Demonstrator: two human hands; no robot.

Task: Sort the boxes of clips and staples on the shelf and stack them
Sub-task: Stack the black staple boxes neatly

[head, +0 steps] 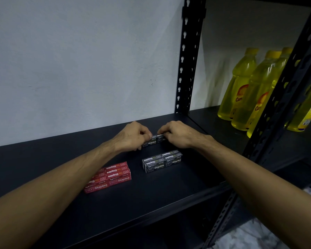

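Note:
On the dark shelf board (169, 198) lie small staple boxes in three groups. Several red boxes (110, 176) sit packed together at the front left. Several black boxes (162, 161) form a block in the middle. Farther back, a row of black staple boxes (153, 141) is held from both ends. My left hand (131, 136) grips its left end with curled fingers. My right hand (178, 133) grips its right end the same way. My fingers hide the back of this row.
A black perforated upright (187, 56) stands behind my hands against the white wall. Right of it, several yellow bottles (248, 90) stand on the neighbouring shelf. Another slanted upright (284, 97) crosses the right side.

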